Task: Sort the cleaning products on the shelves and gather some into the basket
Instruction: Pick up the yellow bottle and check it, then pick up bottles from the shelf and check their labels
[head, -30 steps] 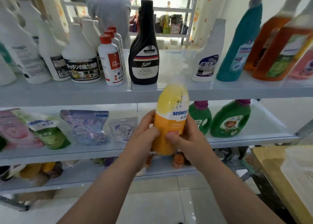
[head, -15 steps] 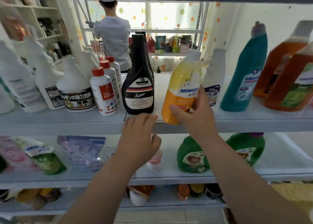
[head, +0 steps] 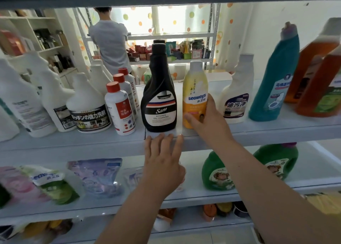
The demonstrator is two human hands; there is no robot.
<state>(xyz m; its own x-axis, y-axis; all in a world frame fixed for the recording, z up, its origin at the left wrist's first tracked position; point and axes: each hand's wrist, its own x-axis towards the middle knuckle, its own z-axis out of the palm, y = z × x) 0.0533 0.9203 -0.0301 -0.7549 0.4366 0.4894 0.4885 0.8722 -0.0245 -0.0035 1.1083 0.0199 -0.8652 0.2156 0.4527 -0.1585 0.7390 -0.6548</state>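
I log yellow bottle (head: 195,88) upright mid-frame on shelf (head: 267,131), right hand (head: 207,121) gripping its lower part, left hand (head: 164,158) spread below-left at shelf edge.

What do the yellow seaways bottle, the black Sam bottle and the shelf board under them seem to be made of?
Yellow seaways bottle: likely plastic, glossy, with highlights on its shoulder. Black Sam bottle: probably opaque plastic, smooth sheen. Shelf board: perhaps painted metal, pale and smooth; I cannot be sure.

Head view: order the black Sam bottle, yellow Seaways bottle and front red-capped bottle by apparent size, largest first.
1. black Sam bottle
2. yellow Seaways bottle
3. front red-capped bottle
All stand at similar depth, so nearness barely matters.
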